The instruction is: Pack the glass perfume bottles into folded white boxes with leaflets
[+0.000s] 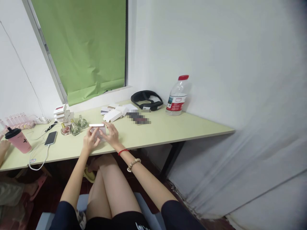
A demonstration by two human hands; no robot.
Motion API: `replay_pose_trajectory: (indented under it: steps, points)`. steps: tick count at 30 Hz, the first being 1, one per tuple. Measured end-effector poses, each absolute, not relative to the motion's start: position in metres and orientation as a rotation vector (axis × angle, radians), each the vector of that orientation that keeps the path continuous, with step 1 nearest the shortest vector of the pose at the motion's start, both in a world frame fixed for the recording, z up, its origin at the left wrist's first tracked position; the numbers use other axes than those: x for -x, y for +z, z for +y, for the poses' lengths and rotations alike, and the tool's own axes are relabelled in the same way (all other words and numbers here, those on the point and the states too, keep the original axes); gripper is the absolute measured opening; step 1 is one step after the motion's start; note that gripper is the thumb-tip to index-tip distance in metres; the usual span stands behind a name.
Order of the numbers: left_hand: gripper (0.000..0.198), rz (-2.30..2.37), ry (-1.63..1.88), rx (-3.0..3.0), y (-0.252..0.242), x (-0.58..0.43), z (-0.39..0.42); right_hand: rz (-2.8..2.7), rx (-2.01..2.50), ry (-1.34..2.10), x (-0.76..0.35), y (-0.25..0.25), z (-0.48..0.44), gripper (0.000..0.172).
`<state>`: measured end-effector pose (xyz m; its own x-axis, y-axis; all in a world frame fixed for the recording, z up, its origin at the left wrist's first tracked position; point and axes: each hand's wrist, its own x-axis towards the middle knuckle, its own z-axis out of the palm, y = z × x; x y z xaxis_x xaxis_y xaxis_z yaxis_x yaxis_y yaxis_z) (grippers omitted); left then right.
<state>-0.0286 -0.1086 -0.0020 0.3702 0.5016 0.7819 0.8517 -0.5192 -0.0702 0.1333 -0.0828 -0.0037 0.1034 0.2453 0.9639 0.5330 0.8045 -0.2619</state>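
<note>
Two bare hands hold a small carton near the front edge of a pale green table, the left hand grasping it from the left and the right hand from the right, fingers bent against its face. A white strip tops the carton; whether its base touches the tabletop, I cannot tell from where I stand. A red cord and a beaded bracelet circle the right forearm.

Just left of the hands sits a cluster of small glass bottles, with stacked white boxes behind them. Farther left, a phone lies plugged into a white cable, near a pink cup with a black lid. Beyond the hands rest loose white packaging, a blurred dark object, a black strap and a red-capped water bottle near the wall. At far left, another person's arm reaches the table.
</note>
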Motion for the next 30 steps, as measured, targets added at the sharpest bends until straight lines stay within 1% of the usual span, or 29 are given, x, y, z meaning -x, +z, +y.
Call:
replay_pose_trajectory:
  steps: [3,13,18,25,30]
  points:
    - [0.054,-1.168,-0.998,2.171,-0.002,0.028,-0.109,-1.494,0.669,-0.219,-0.134,-0.001,-0.085,0.026]
    - [0.053,-1.14,-1.091,2.194,0.001,0.024,-0.114,-1.434,0.658,-0.154,-0.132,-0.001,-0.086,0.026]
    - [0.048,-1.121,-1.182,2.205,0.001,0.023,-0.113,-1.423,0.648,-0.13,-0.132,-0.002,-0.085,0.023]
    - [0.043,-1.229,-1.228,2.152,-0.001,0.019,-0.11,-1.45,0.632,-0.024,-0.133,-0.003,-0.087,0.024]
    - [0.04,-1.312,-1.163,2.074,-0.002,0.017,-0.109,-1.442,0.623,-0.006,-0.132,-0.002,-0.089,0.025]
